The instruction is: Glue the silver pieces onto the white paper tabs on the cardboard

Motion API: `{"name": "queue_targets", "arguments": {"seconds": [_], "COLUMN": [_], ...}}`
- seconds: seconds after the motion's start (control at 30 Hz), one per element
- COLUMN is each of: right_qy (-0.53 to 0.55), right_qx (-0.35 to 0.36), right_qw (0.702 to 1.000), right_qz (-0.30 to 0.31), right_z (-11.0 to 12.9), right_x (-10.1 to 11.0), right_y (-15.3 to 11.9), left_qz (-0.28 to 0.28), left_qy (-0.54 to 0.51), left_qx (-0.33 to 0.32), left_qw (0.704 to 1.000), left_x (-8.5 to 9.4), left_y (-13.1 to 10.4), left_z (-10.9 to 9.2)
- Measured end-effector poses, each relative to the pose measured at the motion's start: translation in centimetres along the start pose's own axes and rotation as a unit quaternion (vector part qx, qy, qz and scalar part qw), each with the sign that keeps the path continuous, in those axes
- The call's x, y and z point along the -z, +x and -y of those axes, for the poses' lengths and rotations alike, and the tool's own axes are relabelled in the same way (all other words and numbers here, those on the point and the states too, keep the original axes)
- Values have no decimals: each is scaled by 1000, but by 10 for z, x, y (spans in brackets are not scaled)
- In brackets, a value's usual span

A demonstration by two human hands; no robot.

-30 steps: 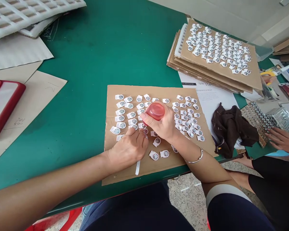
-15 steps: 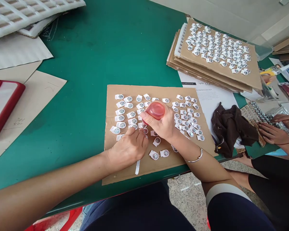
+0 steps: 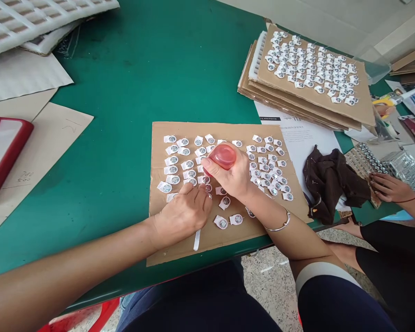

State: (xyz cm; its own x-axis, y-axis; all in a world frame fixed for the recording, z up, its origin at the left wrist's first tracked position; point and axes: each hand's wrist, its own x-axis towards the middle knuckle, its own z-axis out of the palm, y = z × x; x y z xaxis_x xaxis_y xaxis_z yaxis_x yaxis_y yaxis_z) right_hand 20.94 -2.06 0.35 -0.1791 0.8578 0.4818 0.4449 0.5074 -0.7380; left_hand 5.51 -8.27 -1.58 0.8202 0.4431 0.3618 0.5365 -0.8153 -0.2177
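Note:
My right hand (image 3: 233,177) is wrapped round a translucent red, rounded squeeze bottle (image 3: 222,156); its lower end is hidden by my fingers. Close beside it, my left hand (image 3: 185,210) is closed, fingers curled down. From under that hand sticks out the flat end of a thin white stick (image 3: 197,240), which it seems to grip; the far end is hidden. Both hands are over a brown cardboard sheet (image 3: 180,251) bearing rows of small white tags with round, silvery pieces (image 3: 172,179). One round piece (image 3: 208,188) lies just at my left fingertips.
A stack of cardboard sheets (image 3: 297,108) with similar tags stands at the back right. A dark brown cloth (image 3: 323,182) and a co-worker's hand (image 3: 389,187) are to the right. At left are a red-framed phone (image 3: 12,152) and papers; white gridded trays (image 3: 48,20) lie behind.
My hands keep nearly the same pose and place. The view has shifted slightly. One of the co-worker's hands has moved away from the clear packaging at right.

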Motion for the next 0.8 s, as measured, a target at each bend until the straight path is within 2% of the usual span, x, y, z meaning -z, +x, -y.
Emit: {"name": "queue_targets", "arguments": {"seconds": [0.37, 0.8], "right_qy": [-29, -50], "right_qx": [15, 22], "right_qw": [999, 999], "right_qz": [-14, -2], "right_z": [-4, -2], "right_x": [1, 3], "right_y": [1, 2], "left_qz": [9, 9], "left_qy": [-24, -55], "left_qx": [3, 5], "left_qw": [1000, 998], "left_x": [3, 5], "left_y": [0, 2], "left_z": [3, 6]}}
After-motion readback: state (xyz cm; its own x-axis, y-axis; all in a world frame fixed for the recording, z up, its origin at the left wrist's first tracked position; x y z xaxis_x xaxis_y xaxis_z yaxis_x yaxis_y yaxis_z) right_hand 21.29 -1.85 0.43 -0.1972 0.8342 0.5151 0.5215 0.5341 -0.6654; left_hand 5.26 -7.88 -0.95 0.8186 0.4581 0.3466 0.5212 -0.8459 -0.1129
